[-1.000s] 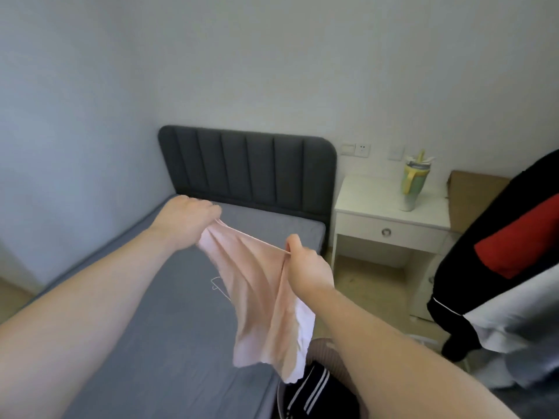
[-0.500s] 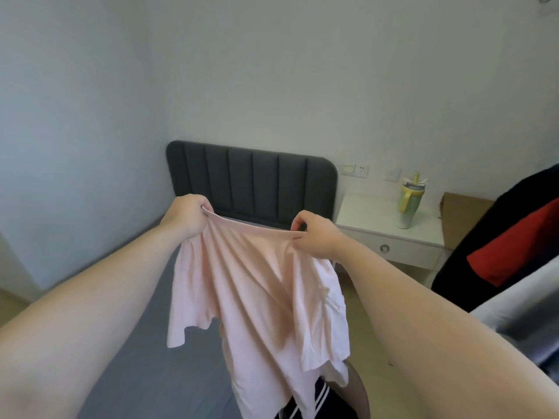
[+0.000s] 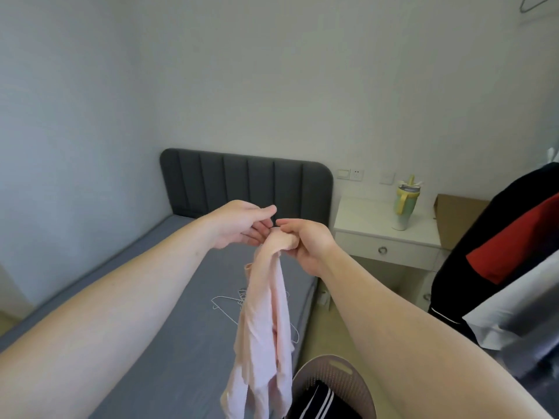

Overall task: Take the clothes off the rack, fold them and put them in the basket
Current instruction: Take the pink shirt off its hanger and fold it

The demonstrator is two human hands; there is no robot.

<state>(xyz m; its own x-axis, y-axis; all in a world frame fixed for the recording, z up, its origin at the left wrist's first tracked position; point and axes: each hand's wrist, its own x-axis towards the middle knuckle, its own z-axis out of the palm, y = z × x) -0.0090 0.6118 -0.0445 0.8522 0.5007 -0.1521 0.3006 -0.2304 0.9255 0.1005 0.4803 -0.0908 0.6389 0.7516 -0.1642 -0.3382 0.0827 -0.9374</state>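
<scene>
The bed (image 3: pixel 151 313) filled the left of the view, and dark, red and white clothes (image 3: pixel 514 252) hung at the right edge, so much of the task seemed not yet done. The basket (image 3: pixel 348 385) stood beside the bed with a striped piece (image 3: pixel 320 400) inside. The pink garment (image 3: pixel 266 328) hung in the air as a long bunch, just left of the basket. The right hand (image 3: pixel 308 243) had its grip clenched round the garment's top; the left hand (image 3: pixel 242 225), just beside it, had its grip released. Hangers (image 3: pixel 230 303) lay on the bed. The step seemed to be folding; the next move would call for the left hand to catch the low end and halve the bunch.
</scene>
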